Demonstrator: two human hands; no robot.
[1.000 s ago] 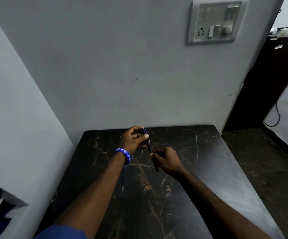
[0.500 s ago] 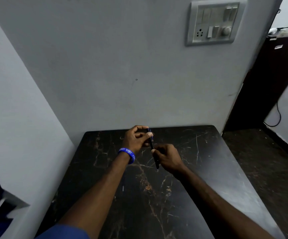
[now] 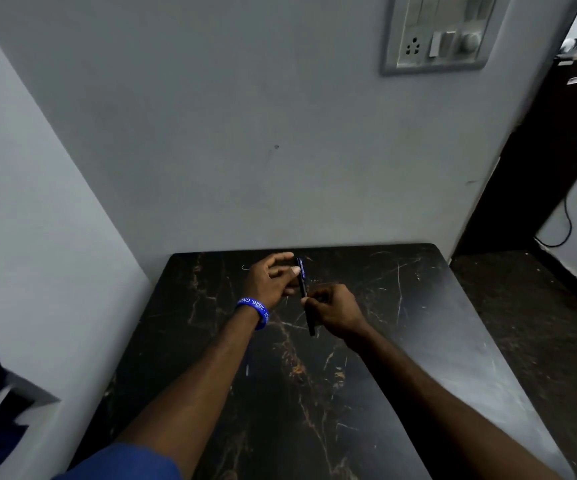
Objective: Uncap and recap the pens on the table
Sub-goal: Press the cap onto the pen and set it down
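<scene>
A dark pen (image 3: 303, 289) with a blue cap end is held above the far part of the black marble table (image 3: 418, 341). My left hand (image 3: 273, 280), with a blue wristband, pinches the pen's upper, capped end between thumb and fingers. My right hand (image 3: 334, 308) grips the pen's barrel lower down; the barrel's tail sticks out below the fist. Whether the cap is seated or slightly off is too small to tell. A second pen (image 3: 247, 363) lies faintly visible on the table beside my left forearm.
Grey walls close the table in at the back and left. A switch panel (image 3: 436, 32) hangs on the back wall. A dark cabinet (image 3: 550, 150) and a cable stand to the right, beyond the table's right edge.
Both hands stay on the same pen. The pen has turned more upright and my left hand's fingers have shifted along its capped end.
</scene>
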